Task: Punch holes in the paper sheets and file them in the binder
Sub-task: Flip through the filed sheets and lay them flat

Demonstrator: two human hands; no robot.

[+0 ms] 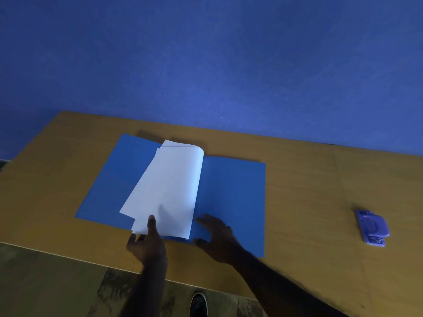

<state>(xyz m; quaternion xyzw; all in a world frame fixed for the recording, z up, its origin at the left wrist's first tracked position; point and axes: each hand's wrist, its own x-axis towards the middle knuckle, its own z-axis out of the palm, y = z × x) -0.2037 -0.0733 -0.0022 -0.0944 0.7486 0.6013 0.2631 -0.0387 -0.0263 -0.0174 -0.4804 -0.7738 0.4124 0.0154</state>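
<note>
A blue binder point(233, 191) lies open flat on the wooden table point(320, 179). White paper sheets point(167, 191) lie over its left half, curled at the spine near the top. My left hand point(146, 241) pinches the sheets' near edge, thumb on top. My right hand point(215, 236) rests with spread fingers on the binder's right half near the front edge. A purple hole punch point(373, 227) sits far to the right, apart from both hands.
The table's front edge runs diagonally below my arms, with floor and one dark shoe point(198, 304) beneath. A blue wall point(206, 53) stands behind the table's far edge.
</note>
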